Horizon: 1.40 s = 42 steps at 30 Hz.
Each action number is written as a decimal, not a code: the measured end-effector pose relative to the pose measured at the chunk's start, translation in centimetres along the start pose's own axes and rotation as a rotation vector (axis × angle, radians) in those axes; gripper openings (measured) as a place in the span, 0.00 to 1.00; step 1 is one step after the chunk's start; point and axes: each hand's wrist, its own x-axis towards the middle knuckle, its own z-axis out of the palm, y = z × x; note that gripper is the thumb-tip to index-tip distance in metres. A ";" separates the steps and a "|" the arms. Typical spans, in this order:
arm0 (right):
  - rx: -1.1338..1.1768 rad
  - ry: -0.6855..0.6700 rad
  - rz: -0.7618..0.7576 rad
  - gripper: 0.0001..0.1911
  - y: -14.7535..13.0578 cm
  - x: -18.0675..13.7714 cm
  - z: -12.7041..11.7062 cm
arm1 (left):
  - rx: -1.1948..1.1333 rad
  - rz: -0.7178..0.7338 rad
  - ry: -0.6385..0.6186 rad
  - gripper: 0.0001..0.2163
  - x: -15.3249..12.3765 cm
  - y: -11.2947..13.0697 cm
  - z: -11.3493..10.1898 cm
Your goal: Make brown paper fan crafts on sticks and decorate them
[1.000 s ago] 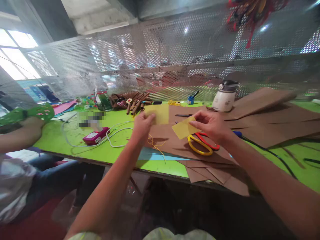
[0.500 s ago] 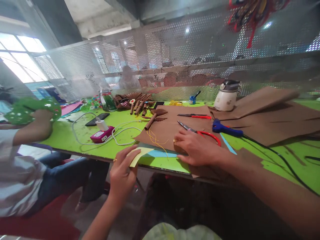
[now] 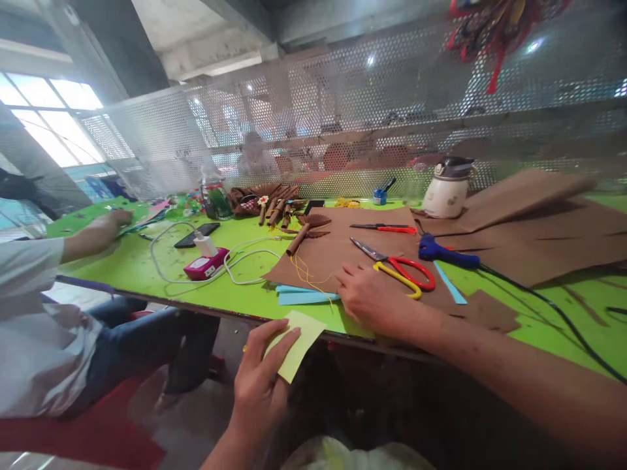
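Observation:
My left hand [image 3: 262, 369] pinches a pale yellow slip of paper [image 3: 304, 334] between thumb and fingers, just off the table's front edge. My right hand [image 3: 367, 297] rests on a large brown paper sheet [image 3: 337, 245], fingers slightly bent and apart, gripping nothing visible. Beside its knuckles lie scissors [image 3: 404, 271] with one red and one yellow handle loop. Light blue paper [image 3: 304, 296] sticks out from under the brown sheet, left of my right hand. A rolled brown paper piece with leaf shapes [image 3: 306, 232] and yellow threads lies on the sheet's left side.
Behind the scissors lies a red-handled tool [image 3: 392, 228]. A blue glue gun [image 3: 445, 251] with a black cord is at right, near a white jug [image 3: 447, 189]. A purple power socket [image 3: 206, 264] with white cable sits left. A co-worker's arm [image 3: 93, 238] reaches over the table.
My left hand has drawn the yellow paper down and right, away from the blue paper. My right hand has shifted slightly, uncovering the yellow scissor loop. The co-worker's green sheet is lowered.

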 end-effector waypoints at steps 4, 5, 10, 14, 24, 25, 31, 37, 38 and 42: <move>0.029 0.129 0.173 0.10 0.6 0.0 0.8 | -0.035 0.011 0.042 0.23 0.7 0.1 0.3; 0.036 0.168 0.216 0.10 1.0 0.0 1.0 | -0.034 0.016 0.057 0.22 0.9 0.0 0.5; 0.098 0.272 0.334 0.10 2.7 -0.1 1.4 | 0.025 0.003 0.060 0.19 3.1 -1.1 2.4; 0.161 0.273 0.298 0.08 2.8 -0.2 1.6 | 0.145 -0.034 -0.096 0.15 5.4 -1.3 3.8; 0.228 0.131 0.189 0.10 1.5 -0.2 1.3 | 0.169 -0.030 -0.382 0.19 6.7 -2.1 0.4; 0.238 0.104 0.174 0.11 1.3 -0.2 1.3 | 0.159 -0.041 -0.362 0.17 6.4 -2.2 -0.1; 0.238 0.030 0.106 0.13 0.6 -0.3 0.5 | 0.154 0.009 -0.418 0.14 5.3 -0.5 0.0; 0.335 -0.013 -0.008 0.14 0.5 -0.4 0.7 | 0.036 -0.122 -0.232 0.10 6.6 0.8 -0.4; 0.371 -0.009 -0.004 0.14 0.6 -0.4 0.8 | -0.020 -0.176 -0.195 0.10 7.6 0.9 -0.9; 0.614 0.026 0.076 0.13 1.2 -0.5 0.7 | -0.409 -0.324 -0.178 0.12 14.5 1.0 -0.9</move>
